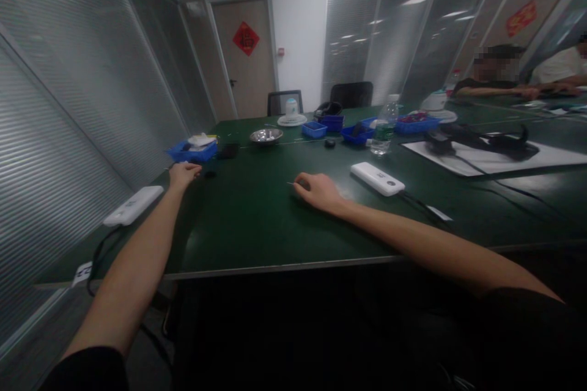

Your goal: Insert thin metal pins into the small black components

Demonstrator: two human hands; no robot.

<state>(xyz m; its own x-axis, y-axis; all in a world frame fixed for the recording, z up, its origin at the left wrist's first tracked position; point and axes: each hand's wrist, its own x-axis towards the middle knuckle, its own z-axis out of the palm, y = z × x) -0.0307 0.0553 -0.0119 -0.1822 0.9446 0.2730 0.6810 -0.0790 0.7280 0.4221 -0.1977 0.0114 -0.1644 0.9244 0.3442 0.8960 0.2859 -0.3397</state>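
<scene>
My left hand (184,175) is stretched out at the left side of the green table (247,226), just in front of a blue tray (192,151). Its fingers are drawn together; what they hold, if anything, is too small to make out. A small dark object (210,175) lies just right of it. My right hand (317,190) rests low over the middle of the table with its fingers closed. From its fingertips a thin, pale, needle-like piece (290,183) points left. Right of that hand lies a white power bank (376,179) with a black cable.
Beyond my hands stand a metal bowl (266,137), a blue basket (314,129) and a water bottle (381,137). Another white power bank (134,206) lies at the left edge. A black device (486,143) sits on a white board at right. Two people sit at the far right.
</scene>
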